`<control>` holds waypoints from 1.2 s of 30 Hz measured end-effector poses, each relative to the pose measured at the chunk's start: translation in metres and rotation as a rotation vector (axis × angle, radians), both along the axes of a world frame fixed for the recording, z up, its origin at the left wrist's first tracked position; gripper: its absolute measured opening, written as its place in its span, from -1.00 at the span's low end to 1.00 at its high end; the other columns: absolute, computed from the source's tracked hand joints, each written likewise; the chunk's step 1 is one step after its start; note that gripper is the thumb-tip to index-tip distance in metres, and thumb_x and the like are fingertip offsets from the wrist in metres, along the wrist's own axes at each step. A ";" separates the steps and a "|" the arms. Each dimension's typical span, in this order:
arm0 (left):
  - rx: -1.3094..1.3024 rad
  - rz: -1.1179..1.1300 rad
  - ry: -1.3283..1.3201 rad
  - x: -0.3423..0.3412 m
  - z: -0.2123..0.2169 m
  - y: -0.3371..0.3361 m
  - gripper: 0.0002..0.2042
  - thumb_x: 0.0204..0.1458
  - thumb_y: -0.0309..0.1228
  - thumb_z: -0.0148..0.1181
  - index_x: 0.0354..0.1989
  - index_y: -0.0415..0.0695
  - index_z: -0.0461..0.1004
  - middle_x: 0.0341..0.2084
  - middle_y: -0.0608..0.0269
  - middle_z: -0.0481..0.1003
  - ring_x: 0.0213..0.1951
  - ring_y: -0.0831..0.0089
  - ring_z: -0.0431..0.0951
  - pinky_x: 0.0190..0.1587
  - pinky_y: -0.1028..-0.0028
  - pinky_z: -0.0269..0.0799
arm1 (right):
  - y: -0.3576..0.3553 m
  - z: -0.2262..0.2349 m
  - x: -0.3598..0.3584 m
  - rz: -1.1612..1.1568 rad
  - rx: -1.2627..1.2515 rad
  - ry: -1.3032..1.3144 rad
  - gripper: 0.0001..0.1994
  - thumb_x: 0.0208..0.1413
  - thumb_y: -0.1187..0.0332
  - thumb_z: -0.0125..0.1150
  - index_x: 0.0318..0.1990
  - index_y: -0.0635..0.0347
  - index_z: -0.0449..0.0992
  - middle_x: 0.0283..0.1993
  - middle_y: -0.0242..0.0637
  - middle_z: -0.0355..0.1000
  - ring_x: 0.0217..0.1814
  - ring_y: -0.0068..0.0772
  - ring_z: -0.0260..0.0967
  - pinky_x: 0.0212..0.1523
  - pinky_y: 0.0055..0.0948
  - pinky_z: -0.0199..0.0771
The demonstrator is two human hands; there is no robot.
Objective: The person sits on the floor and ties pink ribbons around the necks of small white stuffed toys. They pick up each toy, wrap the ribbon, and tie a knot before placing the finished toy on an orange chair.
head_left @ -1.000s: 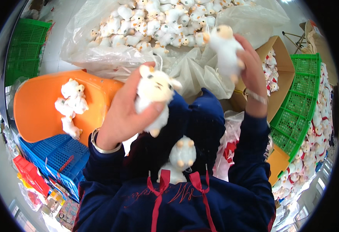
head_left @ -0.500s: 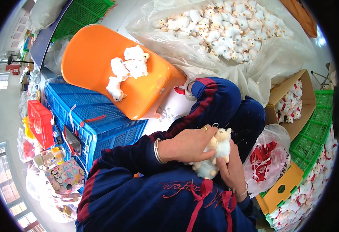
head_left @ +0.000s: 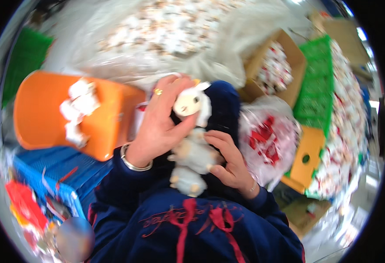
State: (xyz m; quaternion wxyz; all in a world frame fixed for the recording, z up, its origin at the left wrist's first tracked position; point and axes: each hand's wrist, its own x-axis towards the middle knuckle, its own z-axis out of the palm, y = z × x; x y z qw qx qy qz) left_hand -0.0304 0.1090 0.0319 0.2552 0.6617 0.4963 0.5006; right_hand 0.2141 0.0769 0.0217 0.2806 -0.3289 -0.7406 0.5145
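My left hand (head_left: 164, 116) is closed around a small white plush sheep (head_left: 189, 101), its cream face pointing up between my thumb and fingers. Just below it, more plush toys (head_left: 187, 180) lie in a row on my lap, grey-white with beige feet. My right hand (head_left: 231, 163) grips the side of the middle plush toy (head_left: 196, 154), its thumb near a foot and its fingers at the upper edge. Motion blurs the toys' finer details.
On the left, an orange chair (head_left: 39, 109) holds several plush toys beside a blue crate (head_left: 39, 160). A clear sheet (head_left: 232, 39) lies under a plush heap ahead. To the right are a carton (head_left: 297, 70), a bag of red ribbons (head_left: 284, 131) and a green crate (head_left: 316, 83).
The view has swung to the right. My left hand has raised a plush sheep farther from my body with its face turned up, while my right hand stays at the toys on my lap.
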 end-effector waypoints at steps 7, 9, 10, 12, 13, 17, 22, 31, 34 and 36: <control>-0.158 -0.306 0.133 0.024 -0.024 -0.012 -0.53 -0.21 -0.64 0.35 -0.03 -0.07 0.51 -0.02 0.05 0.49 0.10 -0.08 0.44 0.16 0.13 0.40 | 0.002 -0.044 0.099 -0.663 -0.115 -0.124 -0.90 0.25 0.46 0.21 -0.17 0.32 0.55 -0.17 -0.23 0.52 -0.26 -0.44 0.51 -0.14 -0.48 0.49; -0.190 -0.348 0.239 0.022 -0.017 -0.008 -0.54 -0.22 -0.64 0.35 -0.05 -0.05 0.50 -0.05 0.07 0.49 0.09 -0.09 0.44 0.13 0.11 0.41 | 0.006 -0.069 0.137 -0.839 -0.214 -0.271 -0.87 0.27 0.43 0.22 -0.17 0.35 0.56 -0.21 -0.26 0.52 -0.26 -0.52 0.47 -0.16 -0.52 0.47; -0.213 -0.363 0.298 0.022 -0.011 -0.008 -0.54 -0.22 -0.64 0.35 -0.05 -0.04 0.50 -0.06 0.08 0.49 0.08 -0.09 0.44 0.11 0.12 0.42 | 0.009 -0.079 0.156 -0.893 -0.247 -0.372 -0.84 0.28 0.41 0.22 -0.17 0.37 0.56 -0.23 -0.27 0.53 -0.22 -0.56 0.45 -0.16 -0.54 0.45; -0.243 -0.369 0.309 0.026 -0.008 -0.010 -0.53 -0.21 -0.64 0.35 -0.04 -0.03 0.49 -0.07 0.10 0.49 0.07 -0.09 0.44 0.10 0.13 0.43 | 0.015 -0.109 0.190 -0.745 -0.039 -0.635 -0.58 0.12 0.34 0.39 0.09 0.35 0.47 0.02 -0.08 0.48 -0.01 -0.27 0.48 0.00 -0.36 0.50; -0.260 -0.374 0.313 0.028 -0.008 -0.009 -0.53 -0.21 -0.64 0.35 -0.04 -0.02 0.49 -0.07 0.10 0.49 0.07 -0.09 0.43 0.09 0.13 0.43 | 0.015 -0.118 0.198 -0.693 0.047 -0.731 -0.48 0.06 0.33 0.42 0.17 0.31 0.43 0.09 -0.02 0.44 0.07 -0.14 0.47 0.06 -0.28 0.52; -0.300 -0.415 0.342 0.031 -0.010 -0.006 -0.52 -0.21 -0.68 0.33 -0.05 -0.05 0.47 -0.03 0.08 0.46 0.15 -0.07 0.40 0.13 0.18 0.41 | 0.025 -0.156 0.201 -0.599 0.056 -0.885 -0.19 -0.07 0.29 0.48 0.39 0.10 0.24 0.29 0.08 0.29 0.22 0.18 0.39 0.22 -0.13 0.47; -0.244 -0.364 0.221 0.027 -0.022 -0.009 -0.52 -0.22 -0.67 0.32 -0.04 -0.05 0.47 -0.04 0.11 0.48 0.13 -0.07 0.41 0.09 0.17 0.44 | 0.038 -0.176 0.233 -0.548 -0.024 -0.767 -0.65 0.08 0.46 0.22 0.06 0.19 0.58 -0.10 -0.05 0.56 -0.03 -0.04 0.54 0.04 -0.27 0.52; -0.172 -0.332 0.139 0.024 -0.029 -0.009 -0.48 -0.25 -0.70 0.30 -0.01 -0.06 0.44 -0.03 0.10 0.48 0.11 -0.03 0.44 0.13 0.19 0.42 | 0.049 -0.048 0.280 -0.884 -0.110 -0.523 -0.83 0.29 0.46 0.16 -0.07 0.20 0.65 -0.35 -0.45 0.54 -0.26 -0.58 0.45 -0.21 -0.55 0.44; -0.165 -0.342 0.123 0.022 -0.029 -0.010 -0.48 -0.24 -0.71 0.29 -0.01 -0.07 0.44 -0.03 0.10 0.48 0.12 -0.03 0.44 0.14 0.19 0.42 | 0.043 -0.034 0.287 -0.942 -0.055 -0.497 -0.83 0.33 0.44 0.14 -0.07 0.23 0.64 -0.29 -0.44 0.56 -0.28 -0.62 0.44 -0.25 -0.57 0.43; -0.171 -0.338 0.115 0.022 -0.031 -0.011 -0.48 -0.24 -0.71 0.28 -0.01 -0.07 0.44 -0.03 0.09 0.48 0.12 -0.02 0.43 0.14 0.19 0.41 | 0.042 -0.026 0.286 -1.034 -0.112 -0.444 -0.82 0.36 0.41 0.13 -0.07 0.27 0.63 -0.27 -0.42 0.57 -0.29 -0.63 0.43 -0.26 -0.58 0.43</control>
